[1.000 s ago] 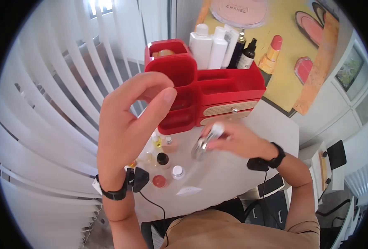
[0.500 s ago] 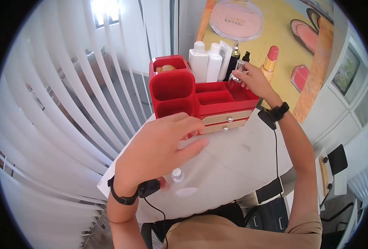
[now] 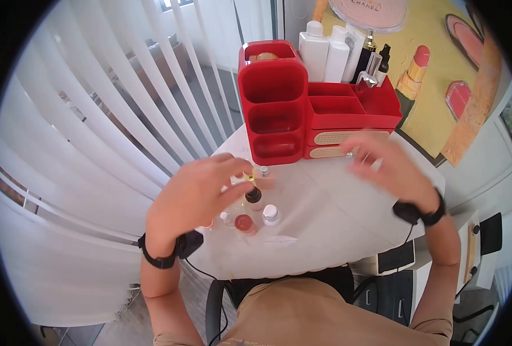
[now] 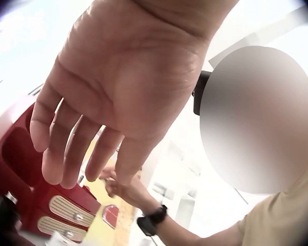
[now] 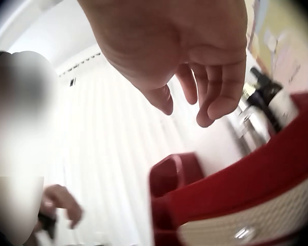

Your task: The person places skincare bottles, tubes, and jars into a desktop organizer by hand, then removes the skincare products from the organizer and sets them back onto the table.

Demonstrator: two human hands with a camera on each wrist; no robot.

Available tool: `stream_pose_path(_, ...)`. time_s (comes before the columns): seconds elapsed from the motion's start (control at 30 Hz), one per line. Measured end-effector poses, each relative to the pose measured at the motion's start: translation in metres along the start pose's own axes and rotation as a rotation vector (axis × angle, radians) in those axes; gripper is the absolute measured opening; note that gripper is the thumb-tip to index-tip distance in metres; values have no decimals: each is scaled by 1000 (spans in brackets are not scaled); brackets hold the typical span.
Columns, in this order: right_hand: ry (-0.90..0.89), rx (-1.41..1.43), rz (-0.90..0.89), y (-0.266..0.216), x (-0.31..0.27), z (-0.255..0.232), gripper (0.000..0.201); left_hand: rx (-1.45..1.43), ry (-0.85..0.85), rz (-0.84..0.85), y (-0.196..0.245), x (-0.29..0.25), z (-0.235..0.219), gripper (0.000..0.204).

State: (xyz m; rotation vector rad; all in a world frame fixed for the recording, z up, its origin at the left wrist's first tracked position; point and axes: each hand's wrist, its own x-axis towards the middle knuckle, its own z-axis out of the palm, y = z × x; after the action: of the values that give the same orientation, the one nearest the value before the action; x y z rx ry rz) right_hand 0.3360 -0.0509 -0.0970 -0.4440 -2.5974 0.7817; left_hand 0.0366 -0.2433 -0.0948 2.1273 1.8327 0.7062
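Observation:
My left hand hovers above the small bottles at the table's left, fingers loosely bent, holding nothing; its bare palm fills the left wrist view. Blurred by motion, my right hand hangs in front of the red organizer's drawers, and the right wrist view shows its fingers holding nothing. A clear, silver-capped bottle leans in the organizer's back right compartment. Below and beside the left hand stand a black-capped bottle, a pink-lidded jar and a white-capped bottle.
White bottles and dark bottles stand behind the red organizer. A small white paper-like piece lies near the table's front edge. Vertical blinds hang at the left; a painted yellow board is at the back right.
My right hand carried the silver-capped bottle to the organizer, let it go there, and has drawn back toward me. My left hand has moved left over the small bottles. The head view has shifted.

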Motion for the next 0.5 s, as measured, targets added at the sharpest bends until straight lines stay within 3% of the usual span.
stream_pose_path(0.07, -184, 0, -8, -14, -4, 37, 33, 85, -17, -93, -8, 6, 0, 23)
stream_pose_path(0.13, -214, 27, -123, -15, 1, 69, 32, 89, -65, -109, -13, 9, 7, 24)
stream_pose_path(0.23, -316, -31, -100, -10, 16, 96, 34, 140, -93, -116, -13, 8, 2, 28)
stream_pose_path(0.33, -160, 34, -158, -3, 32, 113, 34, 201, -66, -130, -19, 4, -3, 30)
stream_pose_path(0.4, -174, 77, -115, -1, 41, 115, 35, 217, -55, -156, -26, 4, -1, 31)
stream_pose_path(0.5, -177, 153, -76, 0, 44, 114, 34, 123, -196, -290, -37, 7, 9, 23)
